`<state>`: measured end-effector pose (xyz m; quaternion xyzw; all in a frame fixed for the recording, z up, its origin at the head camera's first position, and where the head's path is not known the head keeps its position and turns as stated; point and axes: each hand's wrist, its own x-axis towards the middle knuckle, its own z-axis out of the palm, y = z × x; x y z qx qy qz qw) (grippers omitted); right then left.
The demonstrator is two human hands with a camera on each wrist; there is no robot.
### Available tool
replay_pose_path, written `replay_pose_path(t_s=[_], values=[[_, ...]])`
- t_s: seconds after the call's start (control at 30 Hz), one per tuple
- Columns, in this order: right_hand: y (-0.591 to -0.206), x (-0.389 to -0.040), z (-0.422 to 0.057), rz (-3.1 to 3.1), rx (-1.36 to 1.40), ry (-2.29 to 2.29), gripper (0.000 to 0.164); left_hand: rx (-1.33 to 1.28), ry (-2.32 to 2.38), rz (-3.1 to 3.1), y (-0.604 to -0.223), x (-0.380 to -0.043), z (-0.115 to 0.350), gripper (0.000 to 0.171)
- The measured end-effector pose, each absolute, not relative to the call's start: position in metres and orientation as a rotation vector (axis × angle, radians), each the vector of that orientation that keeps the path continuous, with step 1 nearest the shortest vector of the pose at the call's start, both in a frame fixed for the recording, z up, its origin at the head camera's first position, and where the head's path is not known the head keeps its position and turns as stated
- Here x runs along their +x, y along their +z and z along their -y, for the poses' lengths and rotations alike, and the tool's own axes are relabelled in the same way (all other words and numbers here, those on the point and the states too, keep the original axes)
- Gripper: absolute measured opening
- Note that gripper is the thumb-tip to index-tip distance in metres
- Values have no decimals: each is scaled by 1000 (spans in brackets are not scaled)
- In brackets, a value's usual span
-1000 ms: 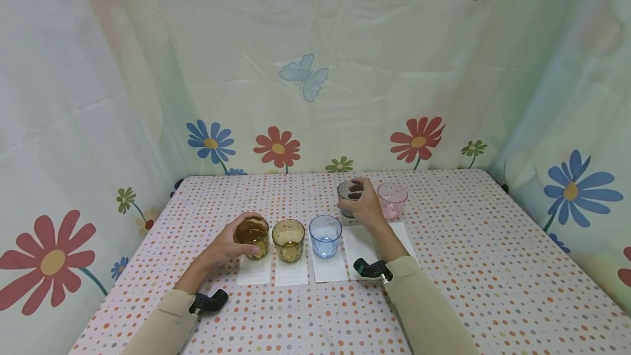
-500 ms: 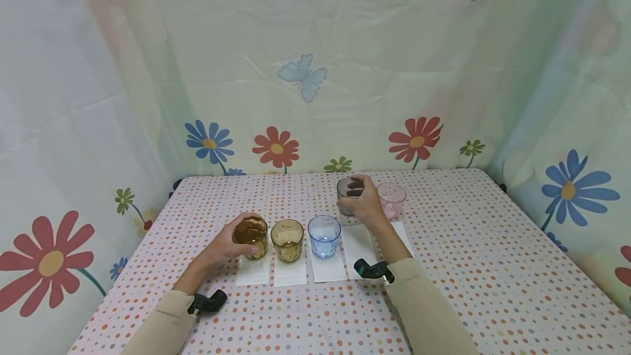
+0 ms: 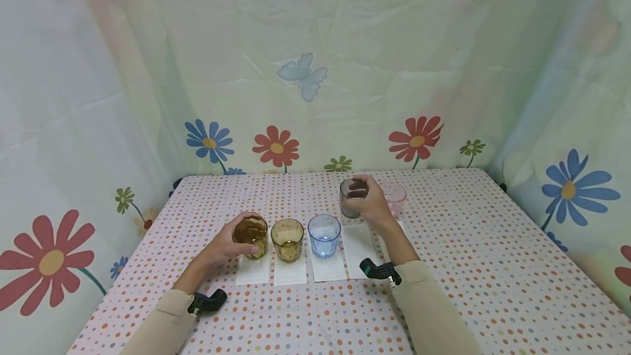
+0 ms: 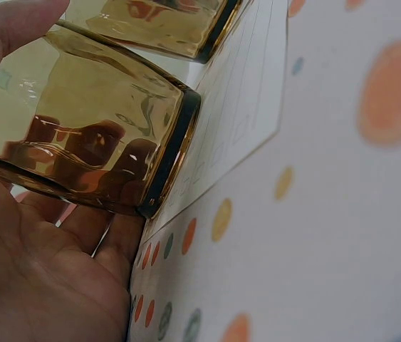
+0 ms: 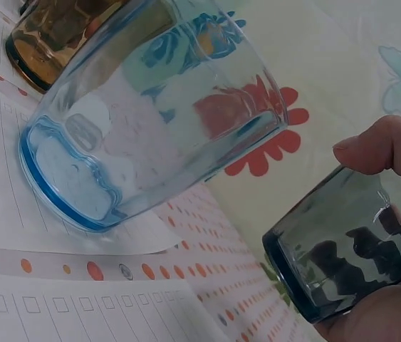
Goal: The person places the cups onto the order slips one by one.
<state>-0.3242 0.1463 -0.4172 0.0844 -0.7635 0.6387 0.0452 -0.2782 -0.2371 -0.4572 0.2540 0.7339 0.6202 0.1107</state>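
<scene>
My left hand (image 3: 224, 242) is wrapped around an amber glass (image 3: 252, 237), which stands upright at the left end of a row. In the left wrist view, the fingers (image 4: 90, 228) lie behind this glass (image 4: 93, 114) and the thumb is near its rim. Further back, my right hand (image 3: 372, 206) grips a smoky grey glass (image 3: 348, 201). The right wrist view shows that grey glass (image 5: 328, 249) between thumb and fingers, its base looking raised off the table. Beside it a pink glass (image 3: 396, 191) is partly hidden by the hand.
Between my hands stand another amber glass (image 3: 287, 241) and a blue glass (image 3: 324, 237), each on a paper strip. A further paper strip (image 3: 359, 245) lies bare under my right forearm. The dotted tablecloth (image 3: 276, 322) reaches back to a flowered curtain (image 3: 236, 97).
The right hand has moved slightly right with the grey glass, toward the pink glass, covering more of it. The left hand and the front-row glasses look still.
</scene>
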Motion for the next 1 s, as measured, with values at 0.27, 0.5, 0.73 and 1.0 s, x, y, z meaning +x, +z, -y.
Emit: replay_pose_path(t_s=[0.27,0.5,0.73,1.0], values=[[-413,-319,-155,2352,353,1995,75,766,1820,-2162,-459,-280,237,74],[-412,-318,-160,2337,455,2059,73,762,1816,-2157,-459,-280,238,76],[-411,-316,-164,2373,529,2077,73,774,1819,-2150,-461,-281,238,74],[-409,-316,-168,2429,652,2121,75,731,1812,-2155,-460,-280,238,73]])
